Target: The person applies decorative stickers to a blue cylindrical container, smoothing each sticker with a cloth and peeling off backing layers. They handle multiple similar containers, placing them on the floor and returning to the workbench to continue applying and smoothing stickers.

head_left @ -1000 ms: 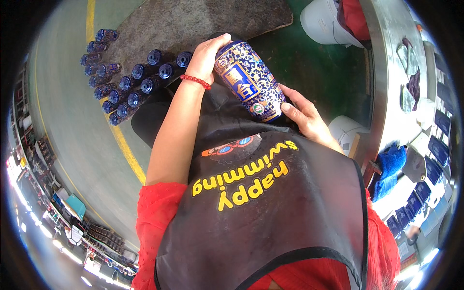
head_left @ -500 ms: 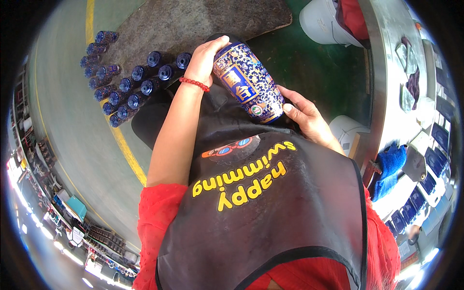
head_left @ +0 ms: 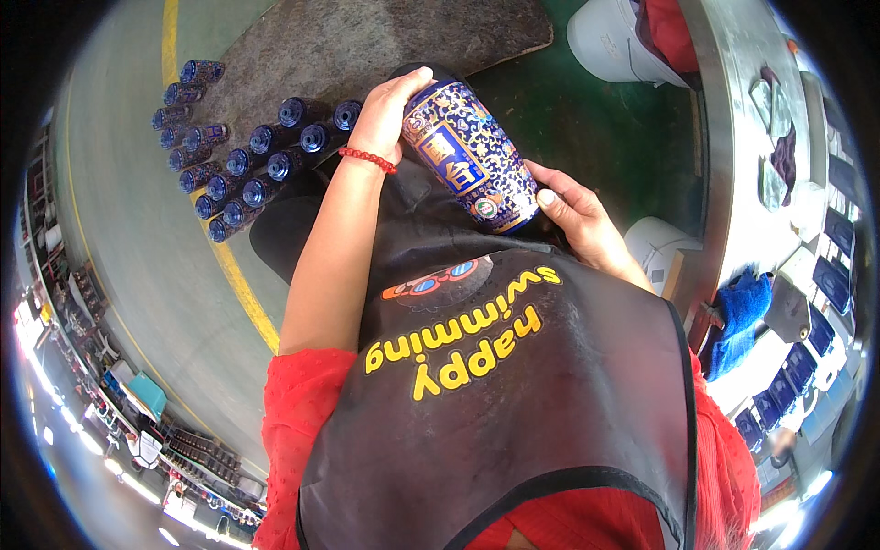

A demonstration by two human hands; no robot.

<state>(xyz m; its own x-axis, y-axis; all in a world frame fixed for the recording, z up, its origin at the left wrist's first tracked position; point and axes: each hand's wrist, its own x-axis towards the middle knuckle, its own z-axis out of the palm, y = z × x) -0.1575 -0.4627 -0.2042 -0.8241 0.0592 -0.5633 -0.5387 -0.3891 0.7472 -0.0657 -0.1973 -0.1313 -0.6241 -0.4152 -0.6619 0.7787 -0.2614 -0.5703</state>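
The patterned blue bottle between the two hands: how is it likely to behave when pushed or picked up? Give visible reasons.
Laid down and pushed, the bottle would probably roll, as its body looks round. It seems stiff: no dent shows beside the left hand or right hand. Its glossy surface may be slippery.

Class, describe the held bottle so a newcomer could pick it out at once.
Find the black apron with yellow lettering at the picture's lower middle. Just above it in the picture, a slanted blue-and-gold patterned bottle sits between the left hand at its far end and the right hand at its near end. Unlike the blue bottles clustered to the left, it alone is held.
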